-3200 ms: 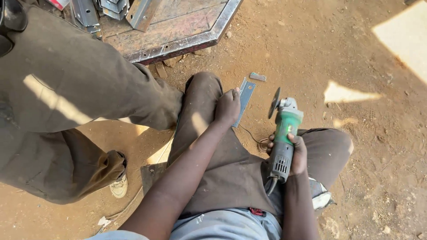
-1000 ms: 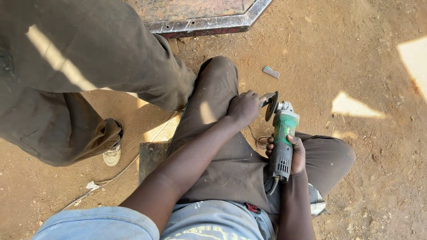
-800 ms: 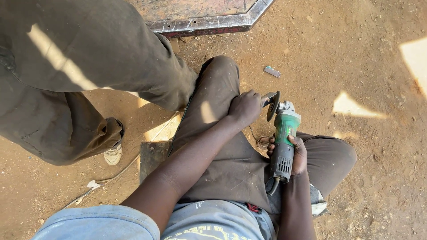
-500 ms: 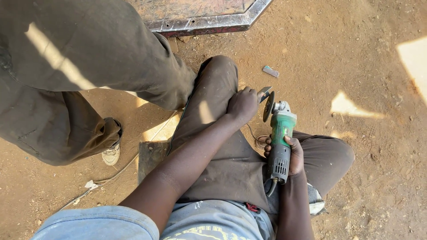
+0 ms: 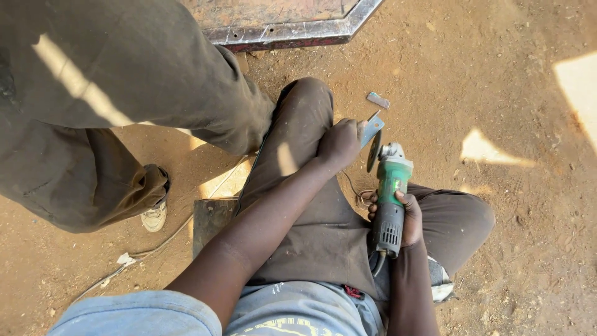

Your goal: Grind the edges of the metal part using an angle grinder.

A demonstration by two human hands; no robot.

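Item: grinding of a small part, seated on bare earth. Change noted: since a moment ago our angle grinder (image 5: 390, 202) has edged back in, its disc (image 5: 374, 151) again just beside the flat metal strip (image 5: 371, 130); we judge cutting contact close or resumed. Our left hand (image 5: 339, 144) is closed around the strip, pinning it at our raised knee. Our right hand (image 5: 403, 214) is wrapped tight on the grinder's dark body. Also present: a loose metal offcut (image 5: 377, 100) on the dirt, a co-worker's trouser legs (image 5: 124, 106), a metal frame edge (image 5: 292, 31).
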